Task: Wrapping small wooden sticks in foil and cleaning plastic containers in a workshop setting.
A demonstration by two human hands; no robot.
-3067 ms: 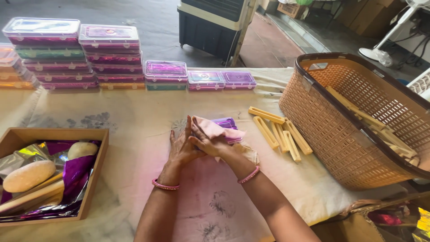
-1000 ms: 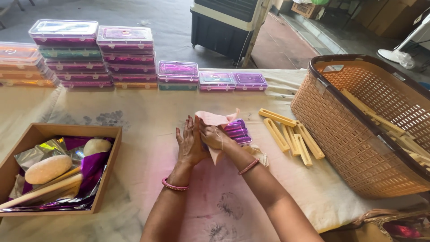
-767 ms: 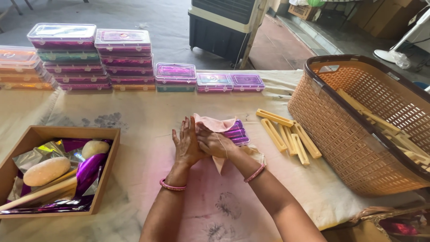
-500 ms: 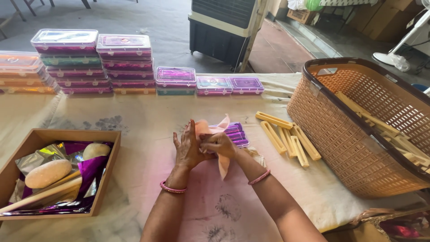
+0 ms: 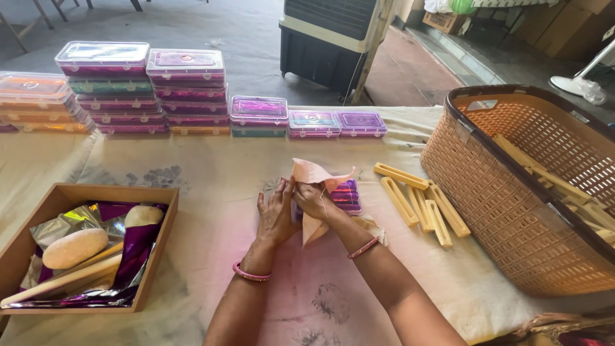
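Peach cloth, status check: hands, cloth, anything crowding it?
Left hand and right hand both pinching the peach cloth. Cloth lifted off the table, over a purple case. Tan sticks lie to the right, apart.

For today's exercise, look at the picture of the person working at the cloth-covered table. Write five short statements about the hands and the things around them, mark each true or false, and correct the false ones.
1. Both hands, left hand and right hand, are on a peach cloth. True.
2. The woven basket stands on the person's left. False: it stands on the right.
3. Several tan slotted bars lie between the hands and the basket. True.
4. The wooden tray is stacked on the clear-lidded boxes. False: it sits on the table, nearer the person.
5. Each wrist is bare. False: both wear a pink bangle.
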